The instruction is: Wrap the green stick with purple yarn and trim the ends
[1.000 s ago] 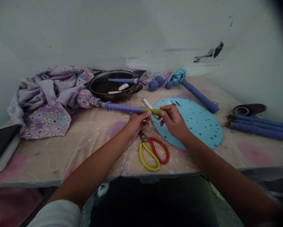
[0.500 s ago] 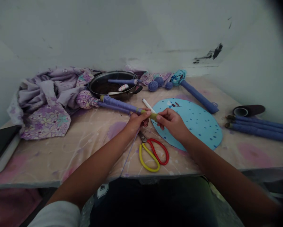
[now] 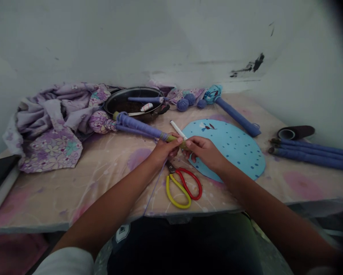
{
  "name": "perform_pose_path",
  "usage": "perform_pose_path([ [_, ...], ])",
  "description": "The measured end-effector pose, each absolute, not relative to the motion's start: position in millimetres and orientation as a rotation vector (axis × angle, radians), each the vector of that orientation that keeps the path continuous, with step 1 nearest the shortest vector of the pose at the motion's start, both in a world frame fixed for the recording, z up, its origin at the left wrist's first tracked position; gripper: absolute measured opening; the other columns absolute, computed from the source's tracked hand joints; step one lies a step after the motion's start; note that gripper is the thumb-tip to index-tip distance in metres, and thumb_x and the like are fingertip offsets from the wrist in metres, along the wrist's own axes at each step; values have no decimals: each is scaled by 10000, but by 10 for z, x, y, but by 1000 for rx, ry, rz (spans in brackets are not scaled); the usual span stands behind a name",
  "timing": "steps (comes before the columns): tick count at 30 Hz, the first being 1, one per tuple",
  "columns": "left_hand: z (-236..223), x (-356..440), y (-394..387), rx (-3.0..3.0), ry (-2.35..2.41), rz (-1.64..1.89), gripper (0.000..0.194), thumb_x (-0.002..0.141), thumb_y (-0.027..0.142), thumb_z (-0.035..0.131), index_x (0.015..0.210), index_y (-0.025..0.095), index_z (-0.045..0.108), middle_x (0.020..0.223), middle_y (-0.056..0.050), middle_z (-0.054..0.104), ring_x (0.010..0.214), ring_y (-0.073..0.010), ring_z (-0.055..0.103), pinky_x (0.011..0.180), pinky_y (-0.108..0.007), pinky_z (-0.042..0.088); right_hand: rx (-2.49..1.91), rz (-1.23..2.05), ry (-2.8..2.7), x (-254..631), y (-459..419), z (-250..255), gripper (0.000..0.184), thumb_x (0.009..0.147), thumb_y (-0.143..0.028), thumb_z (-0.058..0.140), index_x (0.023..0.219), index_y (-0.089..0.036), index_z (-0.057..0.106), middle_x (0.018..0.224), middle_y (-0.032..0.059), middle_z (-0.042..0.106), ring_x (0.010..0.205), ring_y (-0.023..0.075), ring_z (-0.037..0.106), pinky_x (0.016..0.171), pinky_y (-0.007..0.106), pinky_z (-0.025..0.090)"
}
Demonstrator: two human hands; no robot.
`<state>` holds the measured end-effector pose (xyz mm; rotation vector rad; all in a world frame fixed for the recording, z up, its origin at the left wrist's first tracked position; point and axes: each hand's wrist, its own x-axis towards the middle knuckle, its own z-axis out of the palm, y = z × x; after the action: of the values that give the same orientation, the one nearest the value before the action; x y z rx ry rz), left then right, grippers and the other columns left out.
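Observation:
A greenish stick wrapped in purple yarn (image 3: 141,126) slants across the middle, its bare end toward me. My left hand (image 3: 168,148) is closed around it near the unwrapped part. My right hand (image 3: 201,149) pinches the bare tip between thumb and fingers. A strand of yarn (image 3: 154,188) runs from under my left hand down over the table edge. Just below my hands lie scissors (image 3: 183,187) with one yellow and one red handle. A light blue dotted oval board (image 3: 234,149) lies partly under my right hand, with a white marker (image 3: 178,130) at its left edge.
Floral cloth (image 3: 54,126) is heaped at the left, by a black pan (image 3: 114,100). Balls of purple yarn (image 3: 183,104) sit at the back. A wrapped stick with a blue cloth head (image 3: 237,116) lies behind the board; several wrapped sticks (image 3: 317,154) lie right, near a dark tube (image 3: 300,132).
Both hands stay on the stick. My right hand has come slightly closer to my left, covering more of the bare tip. The whole view has shifted a little.

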<state>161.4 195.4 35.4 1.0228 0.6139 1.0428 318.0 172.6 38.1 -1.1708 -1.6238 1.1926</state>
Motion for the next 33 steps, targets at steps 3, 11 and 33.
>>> perform_pose_path([
  [3, 341, 1605, 1974, 973, 566, 1035, 339, 653, 374, 724, 838, 159, 539, 422, 112, 336, 357, -23, 296, 394, -170, 203, -1200, 534, -1799, 3186, 1712, 356, 194, 781, -352, 601, 872, -198, 526, 852, 65, 606, 764, 189, 582, 588, 298, 470],
  [11, 314, 1615, 1996, 1016, 563, 1074, 268, 665, 298, 713, 833, 168, 550, 398, 105, 372, 352, -33, 294, 392, -183, 201, -1191, 1084, -1514, 3170, 1704, 405, 341, 862, -536, 426, 955, -212, 476, 805, 35, 569, 623, 160, 595, 422, 259, 442],
  [33, 320, 1596, 1978, 1000, 584, 1012, 306, 641, 289, 714, 869, 173, 546, 449, 95, 380, 401, -36, 322, 428, -182, 210, -1128, 491, -1765, 3140, 1681, 367, 259, 798, -287, 560, 1043, -220, 515, 1012, 78, 629, 882, 204, 601, 654, 332, 495],
])
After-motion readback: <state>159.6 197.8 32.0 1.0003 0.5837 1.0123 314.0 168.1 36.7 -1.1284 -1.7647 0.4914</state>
